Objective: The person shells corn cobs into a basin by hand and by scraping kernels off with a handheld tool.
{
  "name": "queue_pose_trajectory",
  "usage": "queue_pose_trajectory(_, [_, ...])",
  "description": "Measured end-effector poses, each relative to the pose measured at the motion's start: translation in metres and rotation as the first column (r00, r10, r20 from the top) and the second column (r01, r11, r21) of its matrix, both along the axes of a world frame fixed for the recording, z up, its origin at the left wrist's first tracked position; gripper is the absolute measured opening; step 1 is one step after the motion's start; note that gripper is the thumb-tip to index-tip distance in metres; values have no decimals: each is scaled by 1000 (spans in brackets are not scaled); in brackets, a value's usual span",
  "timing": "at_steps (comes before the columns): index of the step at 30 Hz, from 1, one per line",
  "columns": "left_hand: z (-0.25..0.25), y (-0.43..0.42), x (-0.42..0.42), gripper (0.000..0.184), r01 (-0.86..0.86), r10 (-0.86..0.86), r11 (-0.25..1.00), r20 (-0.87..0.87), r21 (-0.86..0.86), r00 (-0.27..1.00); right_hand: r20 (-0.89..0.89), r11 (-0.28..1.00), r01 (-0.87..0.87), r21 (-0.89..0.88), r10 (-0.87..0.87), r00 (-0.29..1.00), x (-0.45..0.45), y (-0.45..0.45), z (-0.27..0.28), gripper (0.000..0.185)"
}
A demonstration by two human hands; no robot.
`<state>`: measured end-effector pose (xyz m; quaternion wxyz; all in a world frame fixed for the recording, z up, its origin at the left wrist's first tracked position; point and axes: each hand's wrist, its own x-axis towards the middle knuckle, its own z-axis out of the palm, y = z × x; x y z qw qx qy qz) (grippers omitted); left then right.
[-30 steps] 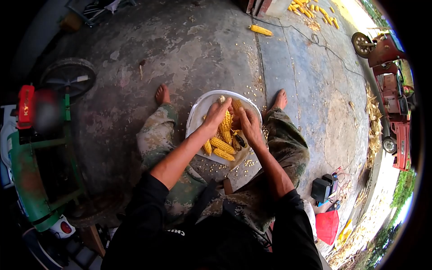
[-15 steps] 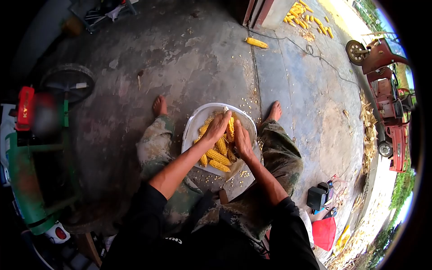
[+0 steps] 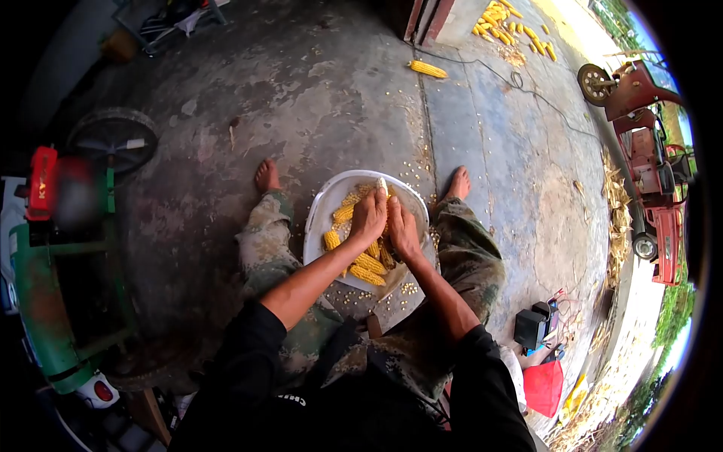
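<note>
A white basin (image 3: 310, 242) stands on the floor between my feet, with several yellow ears of corn (image 3: 367, 265) and loose kernels inside. Over its middle, my left hand (image 3: 369, 217) is wrapped round an ear of corn (image 3: 382, 184) whose pale, bare tip pokes out above the fingers. My right hand (image 3: 404, 232) presses against the same ear from the right, its fingers partly hidden. Most of the held ear is covered by both hands.
A single ear of corn (image 3: 428, 69) lies ahead, near a dark cable (image 3: 517, 81). A corn pile (image 3: 503, 22) is beyond the door post. At left stands a green machine (image 3: 64, 301); at right are a black box (image 3: 530, 329), a red bag (image 3: 544, 388) and a red three-wheeler (image 3: 644, 151).
My hands have drawn closer together round the ear. My left hand has closed lower on it, and more of the pale tip shows.
</note>
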<state>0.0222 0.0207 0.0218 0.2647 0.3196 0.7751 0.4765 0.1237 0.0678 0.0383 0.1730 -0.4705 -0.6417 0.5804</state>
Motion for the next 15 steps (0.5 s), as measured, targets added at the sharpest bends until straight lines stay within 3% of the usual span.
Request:
queue_pose_trajectory(7, [-3, 0, -2, 39, 12, -11, 999, -28, 47, 1000, -22, 996, 16, 87, -14, 1000, 3, 3, -2, 57])
queue_pose_trajectory(9, [3, -1, -3, 41, 4, -21, 987, 105, 158, 994, -46, 995, 34, 91, -29, 999, 3, 4, 2, 55])
queue_pose_trajectory(12, [14, 1, 6, 41, -1, -30, 986, 181, 169, 983, -30, 990, 18, 139, -14, 999, 4, 8, 1, 52])
queue_pose_trajectory(13, [9, 0, 9, 40, 14, -26, 987, 78, 158, 997, -35, 987, 25, 158, -20, 999, 4, 9, -6, 51])
queue_pose_trajectory(15, [4, 2, 11, 39, 14, -21, 991, 53, 136, 998, -40, 984, 29, 175, -22, 999, 4, 8, -14, 50])
